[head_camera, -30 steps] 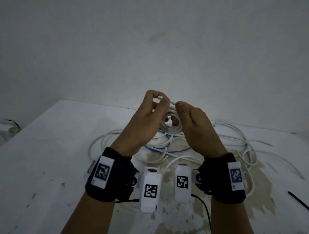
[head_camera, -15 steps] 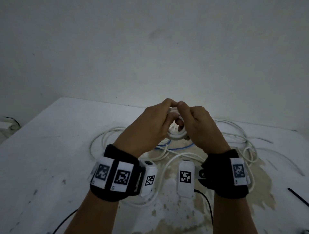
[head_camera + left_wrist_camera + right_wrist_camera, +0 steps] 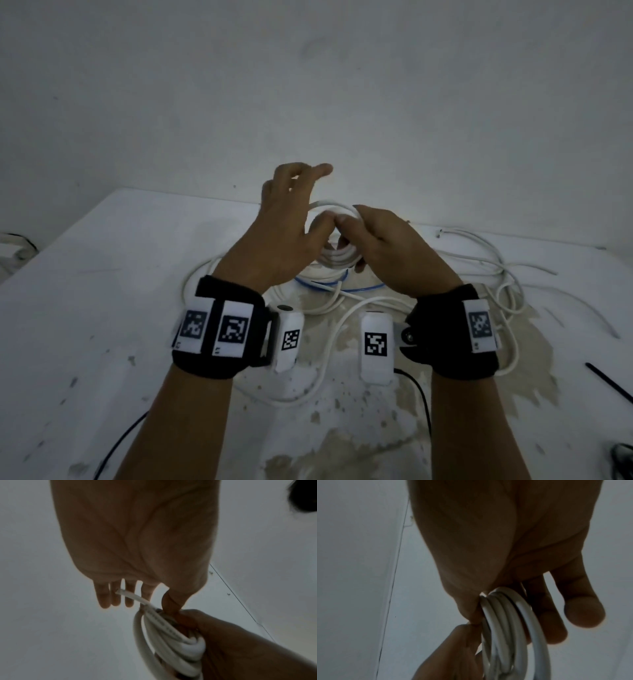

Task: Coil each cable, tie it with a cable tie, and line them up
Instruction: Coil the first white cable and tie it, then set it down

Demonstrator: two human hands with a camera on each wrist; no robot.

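My left hand hangs with four fingers straight, the thumb touching the white coil just below it. My right hand grips the coil's loops from the side. A ribbed white strip, probably the cable tie, sticks up across my fingers. Behind is a pale surface.

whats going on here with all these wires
A person is bundling cables at a white table. The right hand grips a coiled white cable, held up above the table. The left hand has its fingers spread, and its thumb meets the coil beside a ridged white cable tie laid along the loops; whether the tie is fastened cannot be seen. More loose white cables and a blue one lie tangled on the table, not yet coiled.
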